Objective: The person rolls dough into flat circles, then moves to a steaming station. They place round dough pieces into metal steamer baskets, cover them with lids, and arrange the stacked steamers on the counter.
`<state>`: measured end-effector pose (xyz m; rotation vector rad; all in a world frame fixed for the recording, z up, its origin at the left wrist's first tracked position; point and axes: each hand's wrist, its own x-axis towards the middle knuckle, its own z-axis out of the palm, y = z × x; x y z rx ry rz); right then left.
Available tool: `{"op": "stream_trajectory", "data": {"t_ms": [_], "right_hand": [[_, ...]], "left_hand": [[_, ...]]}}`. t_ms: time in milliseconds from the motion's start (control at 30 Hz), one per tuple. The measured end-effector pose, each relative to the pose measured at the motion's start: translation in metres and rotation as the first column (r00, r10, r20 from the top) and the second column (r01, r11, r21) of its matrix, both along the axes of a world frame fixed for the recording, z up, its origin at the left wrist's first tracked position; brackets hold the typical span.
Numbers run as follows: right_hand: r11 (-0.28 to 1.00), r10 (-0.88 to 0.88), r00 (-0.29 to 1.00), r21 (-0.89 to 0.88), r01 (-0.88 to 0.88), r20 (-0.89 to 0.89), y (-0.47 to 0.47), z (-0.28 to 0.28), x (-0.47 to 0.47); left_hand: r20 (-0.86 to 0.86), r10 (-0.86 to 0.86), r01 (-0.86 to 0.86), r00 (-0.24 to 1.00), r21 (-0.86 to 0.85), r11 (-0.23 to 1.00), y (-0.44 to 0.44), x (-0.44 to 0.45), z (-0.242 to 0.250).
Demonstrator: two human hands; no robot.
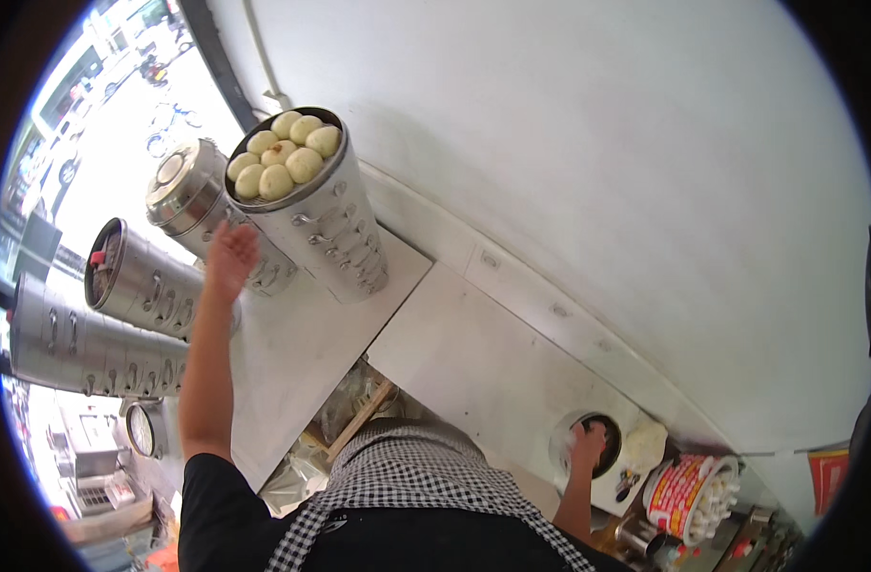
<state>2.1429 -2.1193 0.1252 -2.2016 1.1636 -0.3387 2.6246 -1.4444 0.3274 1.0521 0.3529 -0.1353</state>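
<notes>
My left hand (233, 259), blurred, is raised in front of a lidded steamer stack (267, 268). Its fingers look loosely bent, and I see nothing in them. Just beyond it stands a tall stack of metal steamer trays (335, 229) with small handles down the side. Round pale buns (278, 154) fill its top tray, one with a brown spot on it. Far to the right, my right hand (589, 442) reaches into a round metal pot (562, 447). Its fingertips and whatever they touch inside are unclear.
More steamer stacks (153, 289) stand at the left, beside the street opening. The white worktop (471, 336) meets the wall (585, 179). A red-and-white tub (693, 497) with printed writing and a pale cloth or bag (643, 445) lie right of the pot. Plastic bags (299, 468) sit below the worktop.
</notes>
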Motion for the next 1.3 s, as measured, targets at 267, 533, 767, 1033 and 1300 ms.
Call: {"op": "stream_trajectory", "data": {"t_ms": [267,533,767,1033,1300], "right_hand": [[0.965,-0.254,0.967,-0.064,0.253,0.0,-0.048,-0.016,-0.063],[0.974,-0.055,0.994,-0.224,0.033,-0.094,-0.045,-0.047,-0.079],[0.935,0.346,0.936,-0.102,-0.339,0.06,0.029,0.139,0.094],[0.656,0.736,0.565,-0.185,-0.732,0.374,0.209,0.433,0.373],[0.34,0.936,0.333,-0.047,-0.939,0.114,0.324,0.469,0.488]], "left_hand": [[0.123,0.142,-0.146,0.982,0.02,0.989,-0.081,0.035,-0.101],[0.157,0.19,-0.177,0.969,-0.093,0.98,-0.092,0.049,-0.123],[0.097,0.234,-0.236,0.967,0.017,0.972,-0.103,0.036,-0.11],[0.099,-0.076,0.069,0.992,0.07,0.995,-0.126,-0.005,-0.08],[0.151,0.14,-0.083,0.978,-0.335,0.939,-0.027,-0.002,0.006]]}}
